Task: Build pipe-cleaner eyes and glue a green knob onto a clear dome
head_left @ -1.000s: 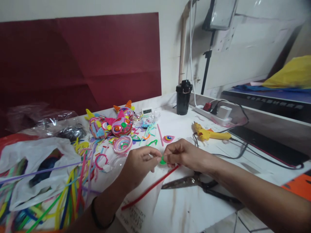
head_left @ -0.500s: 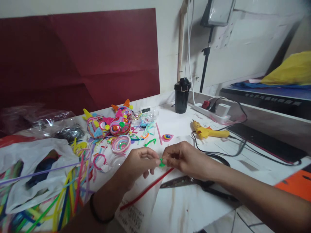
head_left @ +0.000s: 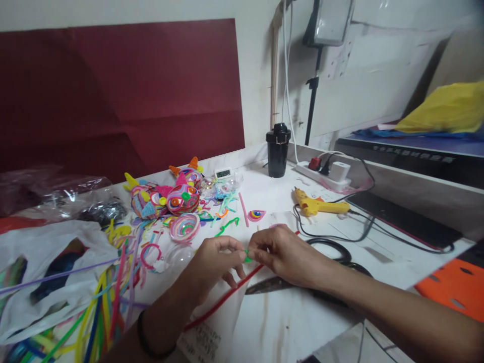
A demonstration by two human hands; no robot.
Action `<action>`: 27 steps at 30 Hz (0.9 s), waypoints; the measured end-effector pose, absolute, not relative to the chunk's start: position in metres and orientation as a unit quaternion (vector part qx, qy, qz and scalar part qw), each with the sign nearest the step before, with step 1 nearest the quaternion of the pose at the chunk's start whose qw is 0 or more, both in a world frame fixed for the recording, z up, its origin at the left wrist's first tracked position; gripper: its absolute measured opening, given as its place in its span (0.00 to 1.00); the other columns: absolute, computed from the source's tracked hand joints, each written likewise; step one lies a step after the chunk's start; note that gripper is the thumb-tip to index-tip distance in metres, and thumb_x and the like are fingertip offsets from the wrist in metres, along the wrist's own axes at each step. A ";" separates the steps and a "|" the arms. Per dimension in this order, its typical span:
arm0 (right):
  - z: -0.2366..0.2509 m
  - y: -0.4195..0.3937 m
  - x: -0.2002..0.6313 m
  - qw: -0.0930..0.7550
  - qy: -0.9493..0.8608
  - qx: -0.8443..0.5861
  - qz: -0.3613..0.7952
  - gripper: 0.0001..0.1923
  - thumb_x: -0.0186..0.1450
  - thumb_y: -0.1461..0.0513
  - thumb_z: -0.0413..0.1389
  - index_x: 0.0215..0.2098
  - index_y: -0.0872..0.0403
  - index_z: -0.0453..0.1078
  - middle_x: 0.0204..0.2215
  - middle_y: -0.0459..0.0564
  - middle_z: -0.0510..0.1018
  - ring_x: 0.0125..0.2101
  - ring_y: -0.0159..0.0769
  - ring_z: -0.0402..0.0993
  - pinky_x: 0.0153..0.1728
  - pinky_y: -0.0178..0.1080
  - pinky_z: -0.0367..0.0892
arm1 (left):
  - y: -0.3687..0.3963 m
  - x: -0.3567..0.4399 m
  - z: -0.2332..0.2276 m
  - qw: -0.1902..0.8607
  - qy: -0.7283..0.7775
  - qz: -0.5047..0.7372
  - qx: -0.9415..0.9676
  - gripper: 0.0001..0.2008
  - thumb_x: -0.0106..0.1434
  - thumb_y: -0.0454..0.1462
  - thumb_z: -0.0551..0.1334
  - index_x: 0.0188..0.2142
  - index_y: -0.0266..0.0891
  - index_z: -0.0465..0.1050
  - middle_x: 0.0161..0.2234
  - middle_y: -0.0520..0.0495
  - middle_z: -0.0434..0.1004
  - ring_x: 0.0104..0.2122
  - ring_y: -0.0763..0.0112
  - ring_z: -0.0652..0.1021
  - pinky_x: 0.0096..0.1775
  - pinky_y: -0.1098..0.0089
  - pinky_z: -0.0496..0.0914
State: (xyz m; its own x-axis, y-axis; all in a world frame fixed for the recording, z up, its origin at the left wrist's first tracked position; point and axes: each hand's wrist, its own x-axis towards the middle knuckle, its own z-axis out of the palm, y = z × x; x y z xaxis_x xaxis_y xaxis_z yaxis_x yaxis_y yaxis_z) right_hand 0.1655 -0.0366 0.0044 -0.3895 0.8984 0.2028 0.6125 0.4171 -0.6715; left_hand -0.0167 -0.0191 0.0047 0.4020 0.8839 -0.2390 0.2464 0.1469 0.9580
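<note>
Small green piece (head_left: 248,256) directly between left hand (head_left: 217,261) and right hand (head_left: 290,257), fingertips of both pinching it, neither nearer; long axis unclear.

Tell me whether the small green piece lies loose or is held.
Held: the small green piece is pinched where the left hand and the right hand come together.

This is a craft workspace; whether in a home or a studio cannot be told. A glue gun (head_left: 321,205) lies on a white table (head_left: 259,184), with scissors (head_left: 268,286) nearer than it, pipe cleaners (head_left: 93,322), scraps (head_left: 226,205) and bright figures (head_left: 183,198) left of it, a power strip (head_left: 321,176) and lamp (head_left: 333,22) behind it.
</note>
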 end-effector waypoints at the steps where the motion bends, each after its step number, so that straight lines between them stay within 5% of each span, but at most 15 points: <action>1: 0.002 -0.037 0.165 0.282 -0.793 -0.477 0.254 0.09 0.62 0.67 0.54 0.25 0.55 0.72 0.17 0.40 0.67 0.19 0.26 0.59 0.22 0.31 0.51 | -0.020 -0.016 0.005 0.580 0.476 0.270 0.604 0.12 0.52 0.42 0.65 0.30 0.35 0.71 0.19 0.52 0.72 0.19 0.75 0.71 0.19 0.77 0.67; 10: 0.009 -0.027 0.183 0.309 -0.798 -0.457 0.244 0.10 0.65 0.62 0.53 0.31 0.55 0.75 0.23 0.43 0.75 0.24 0.28 0.68 0.26 0.30 0.59 | -0.024 -0.021 0.009 0.520 0.505 0.278 0.630 0.11 0.52 0.43 0.64 0.28 0.36 0.70 0.17 0.51 0.74 0.16 0.76 0.70 0.19 0.76 0.66; 27: 0.002 -0.031 0.307 0.305 -0.738 -0.602 0.018 0.10 0.63 0.62 0.51 0.33 0.55 0.75 0.31 0.52 0.82 0.29 0.37 0.76 0.32 0.37 0.66 | -0.014 -0.081 -0.001 0.491 0.575 0.362 0.545 0.17 0.49 0.48 0.70 0.31 0.38 0.73 0.22 0.50 0.77 0.23 0.69 0.76 0.23 0.75 0.72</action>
State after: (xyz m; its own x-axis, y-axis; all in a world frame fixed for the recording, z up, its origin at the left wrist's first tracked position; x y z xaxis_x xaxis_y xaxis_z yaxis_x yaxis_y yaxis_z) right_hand 0.3073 -0.0311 0.0017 -0.0889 0.8995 0.4277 0.8776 0.2738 -0.3935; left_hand -0.0809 -0.0142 -0.0012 0.0776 0.9824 -0.1700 0.2711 0.1433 0.9518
